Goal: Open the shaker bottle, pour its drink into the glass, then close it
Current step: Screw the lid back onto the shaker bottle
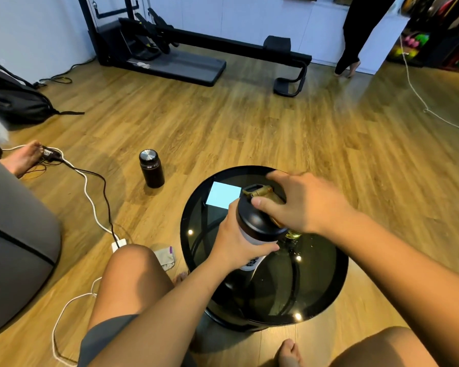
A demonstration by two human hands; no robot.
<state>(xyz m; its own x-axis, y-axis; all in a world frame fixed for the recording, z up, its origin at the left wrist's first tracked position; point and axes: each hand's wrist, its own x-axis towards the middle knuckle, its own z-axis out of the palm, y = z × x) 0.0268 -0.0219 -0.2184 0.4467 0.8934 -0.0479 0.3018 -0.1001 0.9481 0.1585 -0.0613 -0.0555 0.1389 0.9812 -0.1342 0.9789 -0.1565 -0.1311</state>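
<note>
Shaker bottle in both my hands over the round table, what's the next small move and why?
Probably flip or twist the cap open with the right hand: it sits on the black lid, while the left hand grips the shaker bottle body. The glass is mostly hidden behind it.

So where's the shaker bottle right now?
The shaker bottle is above the round black table, held around its body by the left hand, with the right hand on its lid.

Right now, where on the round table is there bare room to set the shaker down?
The near half of the glass table is bare, between its front rim and the hands. The far left holds a pale blue card. The glass sits under the right hand, crowding the middle right. The left hand holds the shaker.
</note>
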